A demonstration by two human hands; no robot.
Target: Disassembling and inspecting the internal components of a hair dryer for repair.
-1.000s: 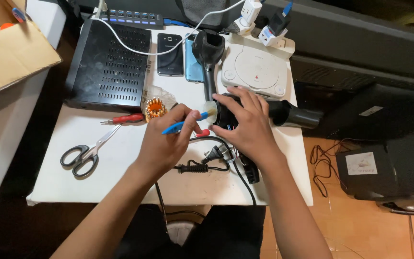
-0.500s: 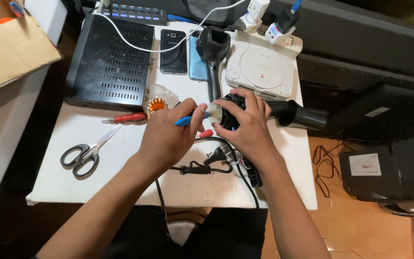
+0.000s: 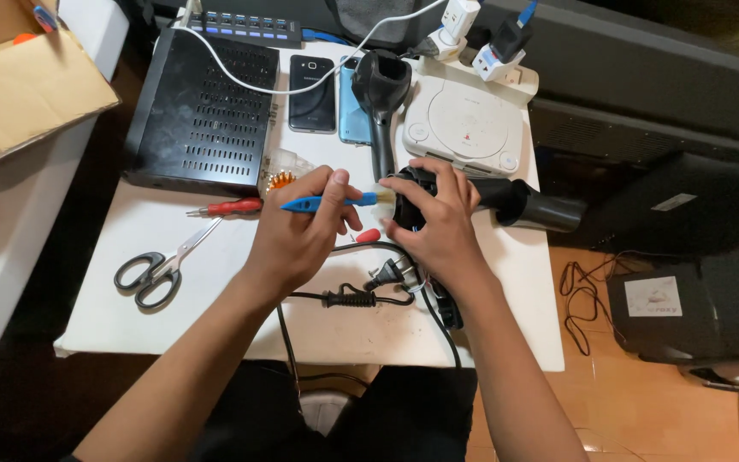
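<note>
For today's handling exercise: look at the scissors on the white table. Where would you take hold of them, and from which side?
Grip the scissors by the black finger loops, which point toward the table's near left corner. Come from that near side: the blades angle away toward the red-handled screwdriver, and the loops lie on bare table, apart from the left hand.

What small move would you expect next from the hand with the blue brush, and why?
Probably a short sweep of the blue brush across the open end of the black hair dryer: the left hand points its bristles at that end, and the right hand steadies the body.

Head view looks steeply down, seemingly near the table [image 3: 173,316].
</note>
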